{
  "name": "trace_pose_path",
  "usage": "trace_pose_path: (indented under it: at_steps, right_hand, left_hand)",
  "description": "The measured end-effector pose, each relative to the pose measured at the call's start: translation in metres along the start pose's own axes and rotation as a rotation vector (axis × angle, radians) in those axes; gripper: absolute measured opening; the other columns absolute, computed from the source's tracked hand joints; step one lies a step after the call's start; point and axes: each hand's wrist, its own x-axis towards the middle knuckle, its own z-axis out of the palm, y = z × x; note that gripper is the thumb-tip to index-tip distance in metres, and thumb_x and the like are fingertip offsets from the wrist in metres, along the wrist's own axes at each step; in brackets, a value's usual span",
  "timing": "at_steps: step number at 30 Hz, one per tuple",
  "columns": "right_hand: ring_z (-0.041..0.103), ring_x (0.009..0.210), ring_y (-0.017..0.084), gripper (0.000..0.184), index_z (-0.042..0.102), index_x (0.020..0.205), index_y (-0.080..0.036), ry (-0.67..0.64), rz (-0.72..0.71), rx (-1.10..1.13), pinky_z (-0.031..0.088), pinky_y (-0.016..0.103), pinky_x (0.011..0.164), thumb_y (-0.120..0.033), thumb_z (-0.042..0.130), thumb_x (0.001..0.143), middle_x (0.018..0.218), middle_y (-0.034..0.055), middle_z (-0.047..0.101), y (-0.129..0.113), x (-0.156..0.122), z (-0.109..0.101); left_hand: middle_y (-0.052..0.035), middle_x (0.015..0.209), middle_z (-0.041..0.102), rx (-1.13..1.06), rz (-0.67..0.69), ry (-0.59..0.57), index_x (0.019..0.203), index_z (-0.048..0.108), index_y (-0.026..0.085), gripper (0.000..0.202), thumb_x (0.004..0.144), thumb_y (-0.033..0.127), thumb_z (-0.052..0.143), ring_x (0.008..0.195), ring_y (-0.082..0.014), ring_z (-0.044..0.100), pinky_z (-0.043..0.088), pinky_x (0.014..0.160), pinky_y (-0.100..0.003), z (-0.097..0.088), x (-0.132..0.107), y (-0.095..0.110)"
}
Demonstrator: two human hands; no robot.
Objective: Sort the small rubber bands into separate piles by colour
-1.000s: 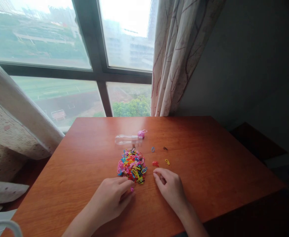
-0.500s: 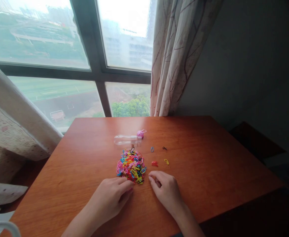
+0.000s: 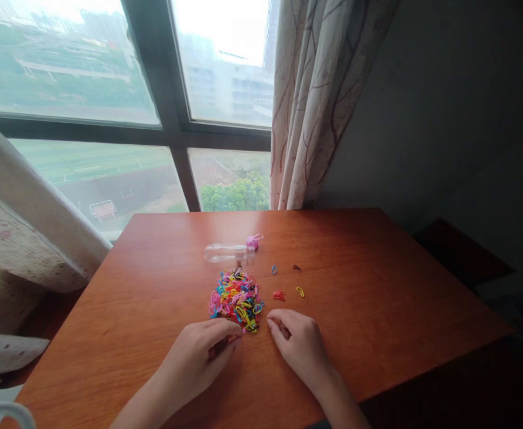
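A heap of small coloured elastic hair bands (image 3: 235, 295) lies on the wooden table. My left hand (image 3: 203, 351) rests at the heap's near edge, thumb and fingertips drawn close together; a reddish bit shows by the tips, too small to make out. Just right of the heap is my right hand (image 3: 299, 339), its thumb and forefinger pinched near the tabletop; whatever they may hold is hidden. Beyond it lie a few red bands (image 3: 279, 295), a yellow band (image 3: 300, 292), a blue band (image 3: 274, 270) and a dark band (image 3: 296, 267), set apart from one another.
Behind the heap a clear plastic bottle (image 3: 228, 253) lies on its side, with a pink looped cap (image 3: 253, 242) by its mouth. The table (image 3: 377, 286) reaches to a window with curtains (image 3: 306, 119). A white curved object (image 3: 6, 411) is at the lower left.
My left thumb has moved down a little, so the gap between it and the fingers is wider. My right hand stays nearly still. The whole view has shifted slightly.
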Motion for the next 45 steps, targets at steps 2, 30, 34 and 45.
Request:
trace_pose_path:
  at_steps: [2, 30, 34, 45]
  right_hand:
    - [0.057, 0.061, 0.013, 0.015, 0.067, 0.087, -0.022, 0.001, 0.004, 0.011, 0.036, 0.023, 0.062, -0.017, 0.053, 0.090, 0.072, -0.0006, 0.066, -0.001, 0.000, 0.000]
    - [0.051, 0.050, 0.015, 0.031, 0.071, 0.087, -0.020, 0.295, 0.188, -0.234, 0.036, 0.025, 0.054, -0.044, 0.052, 0.091, 0.056, -0.0012, 0.056, 0.075, 0.030, -0.067]
    - [0.052, 0.051, 0.015, 0.039, 0.072, 0.087, -0.019, 0.284, 0.202, -0.288, 0.036, 0.026, 0.054, -0.050, 0.048, 0.091, 0.055, -0.0004, 0.054, 0.099, 0.032, -0.073]
    - [0.051, 0.050, 0.016, 0.044, 0.071, 0.086, -0.019, 0.253, 0.217, -0.284, 0.034, 0.026, 0.052, -0.055, 0.046, 0.091, 0.054, 0.0005, 0.054, 0.101, 0.028, -0.066]
  left_hand:
    - [0.0019, 0.076, 0.071, -0.023, -0.024, 0.037, 0.091, 0.067, 0.022, 0.017, 0.090, 0.016, 0.051, 0.059, -0.0085, 0.061, 0.044, 0.057, -0.016, -0.002, 0.001, 0.002]
    - [-0.0003, 0.080, 0.072, 0.136, 0.042, 0.160, 0.104, 0.065, 0.022, 0.021, 0.092, 0.017, 0.049, 0.060, -0.0102, 0.064, 0.049, 0.059, -0.018, 0.004, -0.002, -0.010]
    - [-0.0009, 0.081, 0.072, 0.178, 0.044, 0.141, 0.105, 0.064, 0.023, 0.022, 0.092, 0.018, 0.047, 0.060, -0.0109, 0.065, 0.048, 0.059, -0.019, 0.005, -0.001, -0.009]
    - [-0.0008, 0.083, 0.073, 0.205, 0.048, 0.131, 0.108, 0.063, 0.023, 0.023, 0.093, 0.018, 0.046, 0.064, -0.0118, 0.067, 0.047, 0.060, -0.019, 0.004, -0.002, -0.010]
